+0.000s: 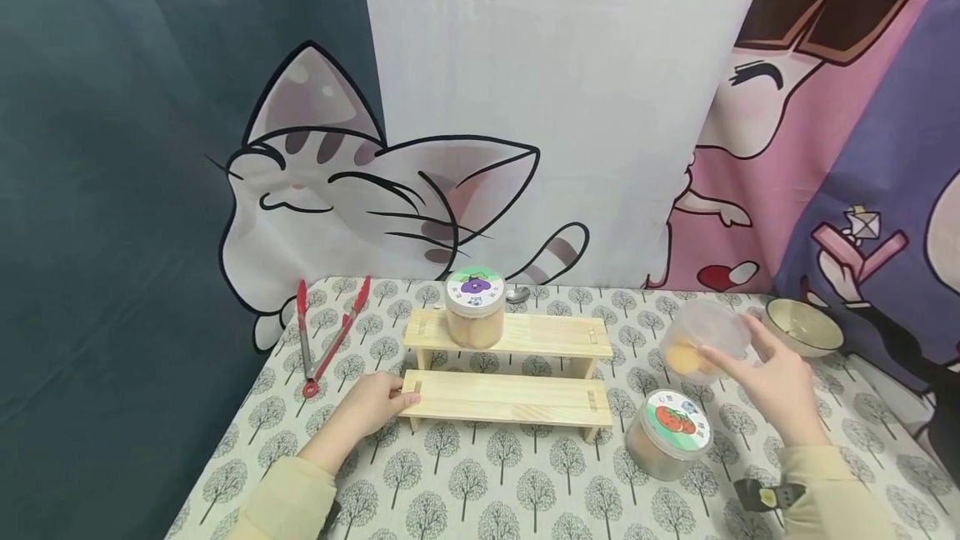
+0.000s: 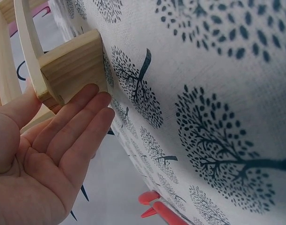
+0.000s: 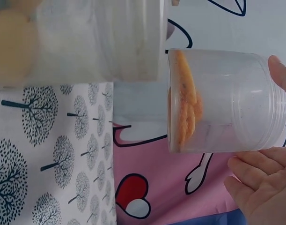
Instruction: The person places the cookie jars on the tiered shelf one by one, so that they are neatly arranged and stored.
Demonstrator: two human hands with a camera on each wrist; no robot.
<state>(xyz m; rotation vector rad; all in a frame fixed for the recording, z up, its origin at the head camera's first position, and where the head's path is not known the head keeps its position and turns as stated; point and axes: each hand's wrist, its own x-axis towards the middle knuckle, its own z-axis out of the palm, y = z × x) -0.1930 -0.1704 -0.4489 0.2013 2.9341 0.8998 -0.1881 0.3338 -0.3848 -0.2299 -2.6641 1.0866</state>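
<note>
My left hand [image 1: 375, 407] grips the left end of the front step of a low wooden stand [image 1: 510, 397]. In the left wrist view the thumb lies at the plank and straight fingers [image 2: 82, 126] reach along the leg. My right hand [image 1: 783, 382] holds a clear plastic jar [image 3: 222, 98] above the table at the right. Orange cookies [image 3: 186, 103] lie at the jar's bottom, and no lid shows on its threaded rim. In front of it on the table stands a lidded jar [image 1: 667, 436] with a tomato label.
A lidded jar [image 1: 475, 311] with a purple label stands on the back step. Red-tipped tongs [image 1: 322, 348] lie spread at the left, a bowl [image 1: 804, 327] sits at the back right, and a metal spoon [image 1: 517, 295] shows behind the stand. Printed curtains hang at the back.
</note>
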